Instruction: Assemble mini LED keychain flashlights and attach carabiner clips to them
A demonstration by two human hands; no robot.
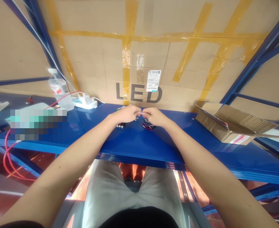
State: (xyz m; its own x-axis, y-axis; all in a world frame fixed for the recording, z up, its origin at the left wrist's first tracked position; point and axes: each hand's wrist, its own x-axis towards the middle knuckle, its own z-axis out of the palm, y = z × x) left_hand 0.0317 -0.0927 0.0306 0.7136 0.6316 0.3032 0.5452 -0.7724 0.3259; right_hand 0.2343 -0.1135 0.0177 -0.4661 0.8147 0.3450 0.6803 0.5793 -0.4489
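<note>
My left hand (129,114) and my right hand (154,116) meet over the blue shelf (134,145), fingertips almost touching. Both are closed in a pinch around a tiny pale piece (142,113) that is too small to name. Under my left hand lie several short shiny metallic cylinders (120,125), partly covered by it. A small pile of purple and black pieces (149,127) lies just below my right hand. Some little metallic bits (136,119) show between the hands, and their kind cannot be made out.
Behind stands a large taped cardboard panel (101,69) marked LED. An open cardboard box (234,123) sits at the right. On the left are a plastic bottle (60,90), a white power strip (85,102), a pixelated object (34,123) and a red cable (7,155) hanging over the edge.
</note>
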